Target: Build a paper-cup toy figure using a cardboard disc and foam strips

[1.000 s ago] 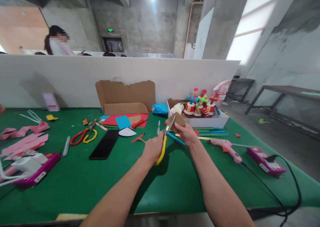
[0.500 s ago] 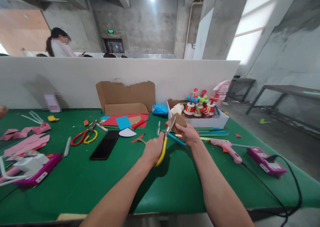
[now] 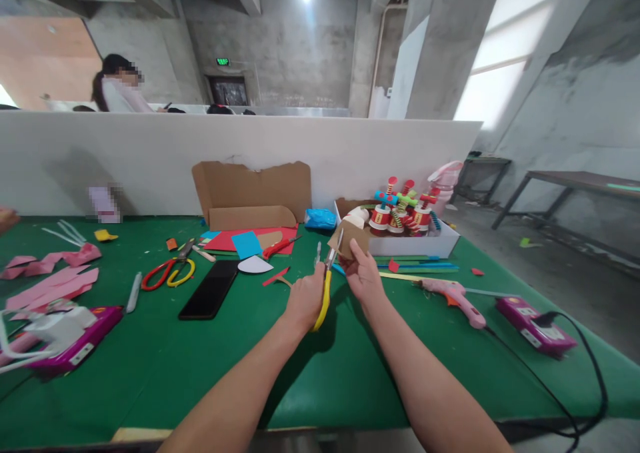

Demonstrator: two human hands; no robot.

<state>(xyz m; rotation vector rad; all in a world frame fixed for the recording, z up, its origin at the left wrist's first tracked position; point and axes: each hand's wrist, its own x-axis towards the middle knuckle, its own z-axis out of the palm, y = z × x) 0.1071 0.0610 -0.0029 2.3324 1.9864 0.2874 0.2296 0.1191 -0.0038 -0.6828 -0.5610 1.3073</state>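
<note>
My left hand (image 3: pixel 305 298) is closed round the yellow handle of a pair of scissors (image 3: pixel 326 296), whose blades point up and away from me. Between thumb and fingers, my right hand (image 3: pixel 367 276) grips a small piece of brown cardboard (image 3: pixel 355 240). The scissor blades lie against the cardboard's left part; whether they are cutting at this instant I cannot tell. Both hands are raised over the green table (image 3: pixel 320 380). Left of them lie a white paper piece (image 3: pixel 255 265), a red paper strip (image 3: pixel 276 276) and a black phone (image 3: pixel 210 290).
A white box (image 3: pixel 415 245) with red paper-cup figures stands behind my right hand. To the right are a pink glue gun (image 3: pixel 455 295) and a purple power strip (image 3: pixel 535 324) with a black cable. More scissors (image 3: pixel 170 273) lie left. Another person's hand (image 3: pixel 7 218) shows at the left edge.
My right hand has shifted left and slightly toward me, turning the cardboard against the scissors. My left hand with the scissors has moved only slightly left.
</note>
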